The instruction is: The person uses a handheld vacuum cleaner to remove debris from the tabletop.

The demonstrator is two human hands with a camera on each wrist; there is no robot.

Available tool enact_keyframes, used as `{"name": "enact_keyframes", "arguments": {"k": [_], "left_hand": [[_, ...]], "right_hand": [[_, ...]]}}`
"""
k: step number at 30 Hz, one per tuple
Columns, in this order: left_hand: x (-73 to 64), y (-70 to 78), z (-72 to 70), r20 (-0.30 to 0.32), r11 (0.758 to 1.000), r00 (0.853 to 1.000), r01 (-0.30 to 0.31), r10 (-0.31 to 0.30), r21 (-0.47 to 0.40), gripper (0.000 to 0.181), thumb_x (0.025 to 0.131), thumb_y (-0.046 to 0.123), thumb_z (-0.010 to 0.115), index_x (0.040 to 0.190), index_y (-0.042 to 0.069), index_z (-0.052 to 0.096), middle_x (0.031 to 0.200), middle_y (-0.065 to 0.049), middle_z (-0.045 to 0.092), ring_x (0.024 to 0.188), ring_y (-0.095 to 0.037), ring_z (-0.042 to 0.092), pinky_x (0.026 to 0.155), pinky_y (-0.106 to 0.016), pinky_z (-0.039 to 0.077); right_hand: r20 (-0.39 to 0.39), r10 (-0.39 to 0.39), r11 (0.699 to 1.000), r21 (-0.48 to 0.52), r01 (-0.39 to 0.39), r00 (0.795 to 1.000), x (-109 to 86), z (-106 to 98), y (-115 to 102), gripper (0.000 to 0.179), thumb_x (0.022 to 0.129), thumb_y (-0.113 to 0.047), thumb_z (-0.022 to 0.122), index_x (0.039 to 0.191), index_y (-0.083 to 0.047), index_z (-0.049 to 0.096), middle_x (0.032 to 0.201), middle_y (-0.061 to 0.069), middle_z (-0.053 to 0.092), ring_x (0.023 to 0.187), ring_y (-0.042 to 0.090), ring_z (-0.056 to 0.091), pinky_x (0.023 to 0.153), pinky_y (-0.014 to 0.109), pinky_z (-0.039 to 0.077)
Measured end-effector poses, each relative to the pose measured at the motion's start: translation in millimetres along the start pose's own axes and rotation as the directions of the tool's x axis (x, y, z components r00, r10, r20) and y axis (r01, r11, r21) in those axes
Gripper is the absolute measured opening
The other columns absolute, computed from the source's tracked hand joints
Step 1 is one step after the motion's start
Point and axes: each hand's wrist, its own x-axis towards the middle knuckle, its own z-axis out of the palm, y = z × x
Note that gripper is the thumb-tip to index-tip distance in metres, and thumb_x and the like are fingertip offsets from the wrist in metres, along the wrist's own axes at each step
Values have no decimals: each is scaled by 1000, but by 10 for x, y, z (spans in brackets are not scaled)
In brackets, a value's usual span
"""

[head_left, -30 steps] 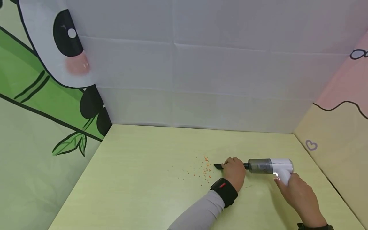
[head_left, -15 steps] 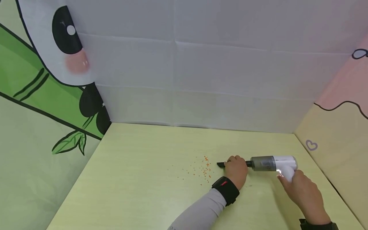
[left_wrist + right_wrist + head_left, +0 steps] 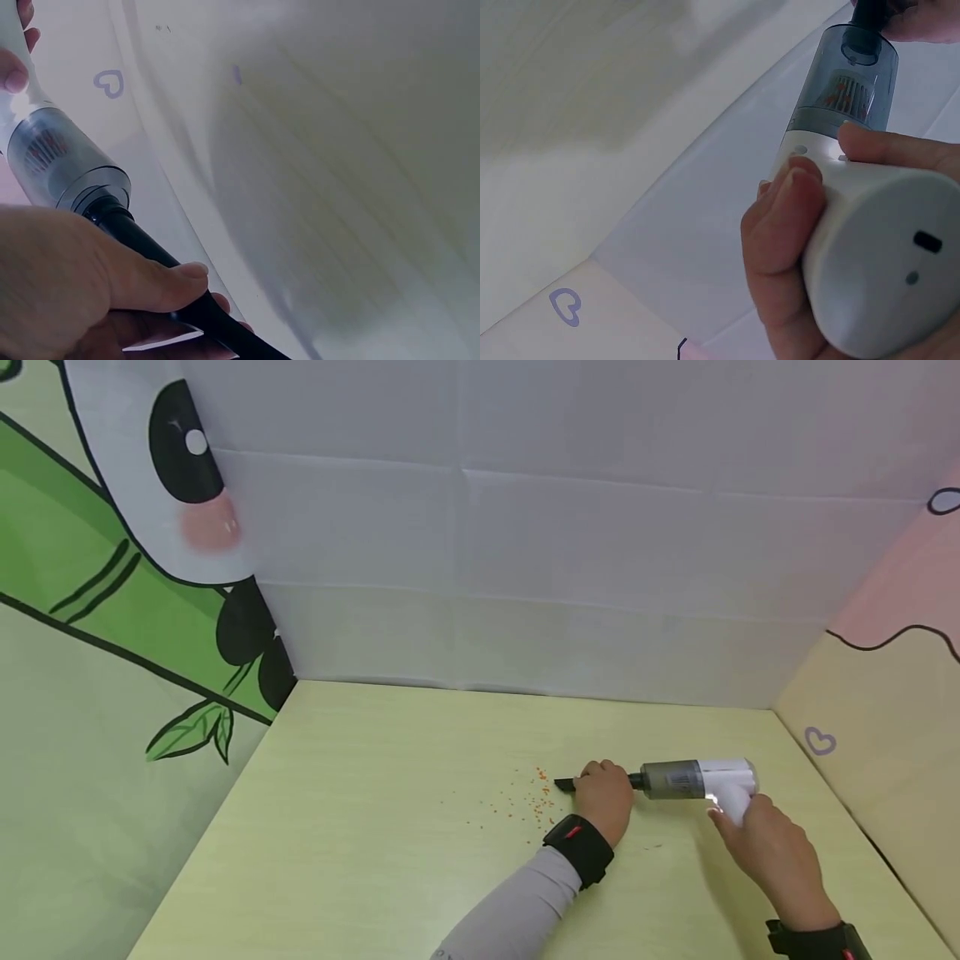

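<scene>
A white handheld vacuum cleaner (image 3: 727, 777) with a clear grey dust cup (image 3: 847, 82) lies level over the table, its black nozzle (image 3: 564, 785) pointing left. My right hand (image 3: 776, 856) grips the white handle, fingers wrapped round it in the right wrist view. My left hand (image 3: 604, 800) holds the black nozzle tube (image 3: 135, 232), thumb on one side and fingers beneath. Orange crumbs (image 3: 542, 797) lie scattered just left of the nozzle tip, densest close to it. Some orange bits show inside the dust cup. The tip is out of frame in the left wrist view.
The pale yellow table (image 3: 360, 827) meets a plain whitish back wall (image 3: 525, 552). Printed side walls, green on the left and pink and cream (image 3: 877, 727) on the right, bound it. A small dark mark (image 3: 652, 847) lies on the tabletop below the vacuum.
The vacuum and both hands shifted slightly right, then back left, bringing the nozzle tip closer to the orange crumbs. Both grips stay the same. The head view also shifted slightly.
</scene>
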Motion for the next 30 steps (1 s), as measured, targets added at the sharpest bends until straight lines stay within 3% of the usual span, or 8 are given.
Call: {"name": "enact_keyframes", "arguments": {"k": [5,13,18,30], "left_hand": [[16,-5,46,-34,1000,999,7,-7,21,26,92,37,57,109,18,62,97,-3,61,92,-20,59,78,-30,56],[47,-21,83,-3,1000,1000,12,-12,-1,27,93,36,57,112,18,60,101,-4,59,96,-21,58,81,-30,55],[67,-25,106,-22,1000,999,30,-30,-9,26,91,36,59,110,19,60,100,-4,59,95,-21,57,82,-31,55],[189,-33,154,-2,997,997,71,-71,-17,26,93,35,57,111,16,60,101,-6,58,97,-22,56,85,-33,54]], "right_hand": [[-9,-3,1000,8,3,1000,15,23,-13,57,90,-44,54,88,12,42,62,13,48,48,23,46,36,33,35],[-20,0,1000,11,0,1000,25,78,-41,57,91,-43,54,90,13,42,63,14,48,48,24,46,36,33,36],[-35,8,1000,6,-8,999,36,110,-66,57,91,-43,54,90,13,42,63,15,48,48,24,46,35,33,36],[-117,-48,999,-21,46,992,83,152,-127,56,89,-38,58,89,16,42,62,17,48,46,24,45,34,34,36]]}}
